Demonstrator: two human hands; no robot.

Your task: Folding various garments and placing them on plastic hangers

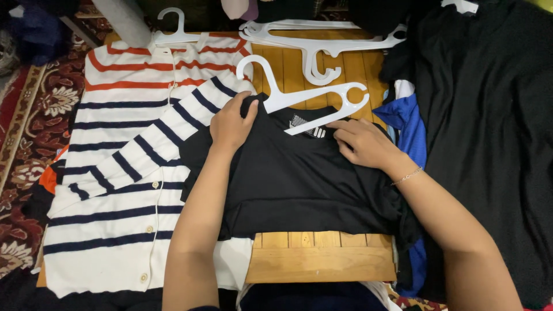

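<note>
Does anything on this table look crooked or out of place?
Yes. The white hanger lies tilted, only partly inside the black shirt collar, where the left hand and right hand are pressing. A sleeve of the striped cardigan also lies diagonally across its front.
</note>
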